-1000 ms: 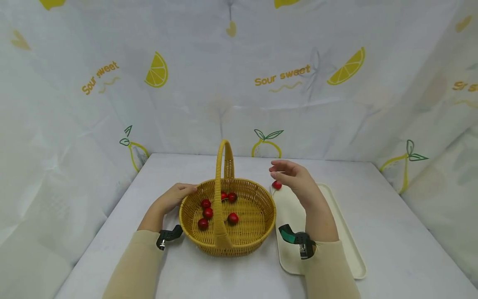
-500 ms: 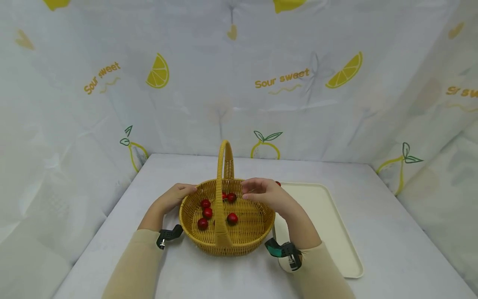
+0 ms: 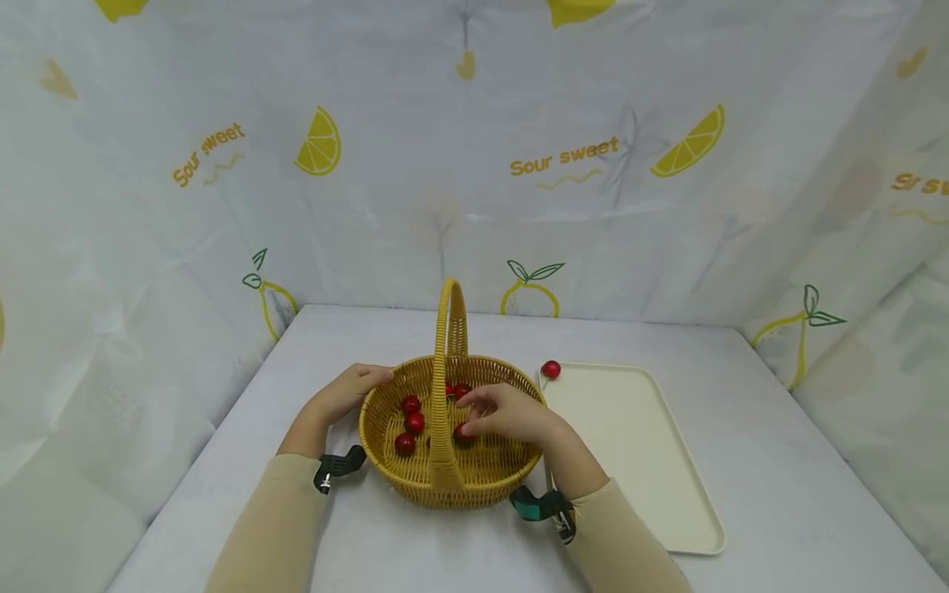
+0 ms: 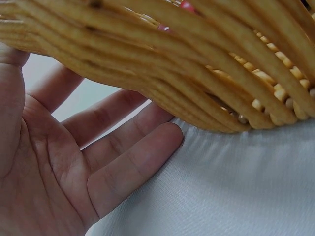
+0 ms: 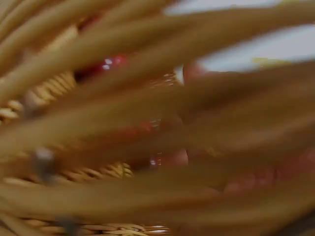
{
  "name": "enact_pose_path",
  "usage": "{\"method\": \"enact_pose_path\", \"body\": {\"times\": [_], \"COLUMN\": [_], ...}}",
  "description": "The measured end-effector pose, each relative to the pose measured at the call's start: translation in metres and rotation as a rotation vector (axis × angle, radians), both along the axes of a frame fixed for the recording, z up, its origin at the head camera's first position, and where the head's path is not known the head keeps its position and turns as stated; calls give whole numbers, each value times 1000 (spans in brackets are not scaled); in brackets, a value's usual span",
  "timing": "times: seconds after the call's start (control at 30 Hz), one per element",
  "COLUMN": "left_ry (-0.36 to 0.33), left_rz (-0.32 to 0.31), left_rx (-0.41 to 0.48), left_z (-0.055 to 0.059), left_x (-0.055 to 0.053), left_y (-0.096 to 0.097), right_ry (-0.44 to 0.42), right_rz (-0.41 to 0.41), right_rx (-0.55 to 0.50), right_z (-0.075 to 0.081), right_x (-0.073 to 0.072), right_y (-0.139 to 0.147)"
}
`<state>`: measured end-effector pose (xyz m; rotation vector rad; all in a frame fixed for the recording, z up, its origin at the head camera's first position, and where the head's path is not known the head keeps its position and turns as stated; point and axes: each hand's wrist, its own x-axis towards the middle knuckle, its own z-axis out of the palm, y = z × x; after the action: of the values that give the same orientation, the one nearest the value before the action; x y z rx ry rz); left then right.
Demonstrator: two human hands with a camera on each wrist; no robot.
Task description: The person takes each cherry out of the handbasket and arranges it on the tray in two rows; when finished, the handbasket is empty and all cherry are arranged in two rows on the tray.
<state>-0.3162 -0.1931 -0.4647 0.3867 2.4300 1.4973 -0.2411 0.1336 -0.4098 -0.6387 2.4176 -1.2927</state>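
A yellow wicker basket (image 3: 474, 497) with a tall arched handle holds several red cherries (image 3: 404, 445). My left hand (image 3: 348, 394) rests against the basket's left side, its relaxed fingers (image 4: 123, 172) touching the outer wall in the left wrist view. Inside the basket, right of the handle, is my right hand (image 3: 511, 414). Its thumb reaches a dark red cherry (image 3: 464, 436), while the bent forefinger stays apart from the thumb. The right wrist view is blurred and crossed by the basket's strands; another cherry (image 5: 108, 63) shows through them.
A cream tray (image 3: 623, 461) lies right of the basket, with one stemmed cherry (image 3: 551, 370) at its far left corner. Lemon-print cloth (image 3: 474, 189) hangs behind and beside the white table (image 3: 786, 461). The basket handle (image 3: 443, 395) arches up left of my right hand.
My right hand has moved left from above the tray, over the basket's rim and down to a cherry inside. My left hand has stayed at the basket's side.
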Motion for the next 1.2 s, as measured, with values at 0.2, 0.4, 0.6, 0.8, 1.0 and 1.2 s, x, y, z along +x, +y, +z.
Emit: {"method": "enact_pose_path", "body": {"times": [0.2, 0.4, 0.6, 0.8, 1.0, 1.2], "left_ry": [1, -6, -9, -8, 0, -8], "left_rz": [6, 3, -1, -7, 1, 8], "left_rx": [-15, 2, -1, -7, -15, -15], "left_z": [2, 3, 2, 2, 2, 0], "left_x": [0, 1, 0, 1, 1, 1], "left_y": [2, 4, 5, 5, 3, 2], "right_ry": [-33, -20, 37, 101, 144, 155], "right_rz": [0, -10, -3, -28, -47, -98], "right_rx": [127, 194, 286, 300, 260, 208], "right_z": [-6, -7, -7, -8, -8, -1], "right_x": [3, 6, 10, 10, 6, 6], "right_y": [-6, -10, -12, -15, -17, -14]}}
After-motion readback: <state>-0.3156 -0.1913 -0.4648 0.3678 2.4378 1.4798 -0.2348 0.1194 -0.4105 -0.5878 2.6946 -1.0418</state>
